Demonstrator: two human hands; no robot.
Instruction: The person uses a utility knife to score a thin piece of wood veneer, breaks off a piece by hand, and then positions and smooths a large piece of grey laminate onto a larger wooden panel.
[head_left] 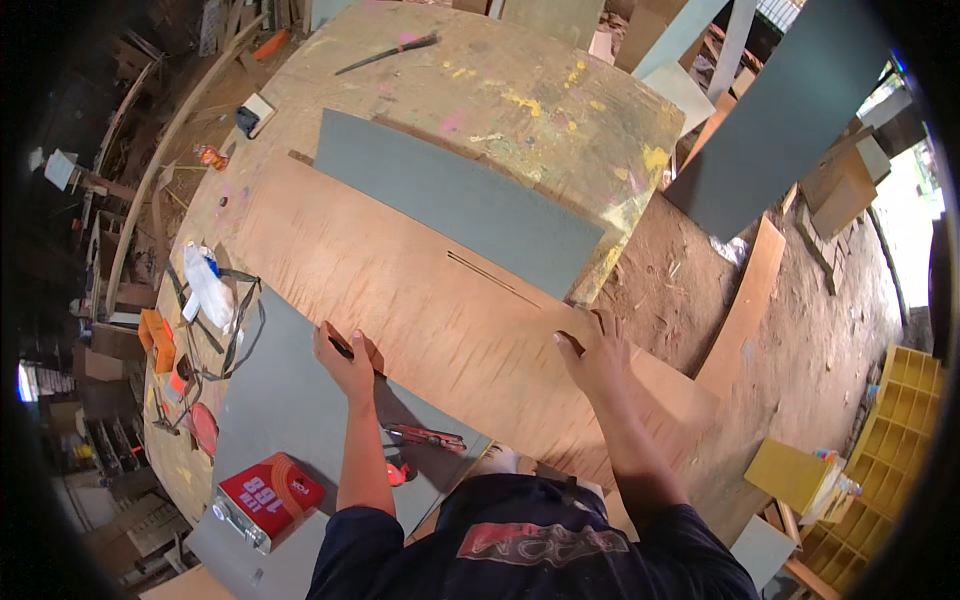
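Observation:
My left hand [345,355] is closed around a small dark object at the near edge of a long plywood sheet [470,360]. My right hand [590,350] lies on the sheet, fingers apart, near its far edge. Two thin dark lines [490,277] show on the wood. A grey board [450,200] lies beyond it, and another grey board [270,390] lies under its near edge. Red-handled tools [425,437] and a small red object [398,473] sit below my left hand. A red metal can [262,497] stands at the lower left.
The stained worktable [560,125] carries a long dark tool [385,55]; a white bag [210,285], straps and an orange object [157,340] are at left. A tall grey panel [770,110] leans at upper right. Planks [740,300] and a yellow compartmented shelf [890,430] are on the right.

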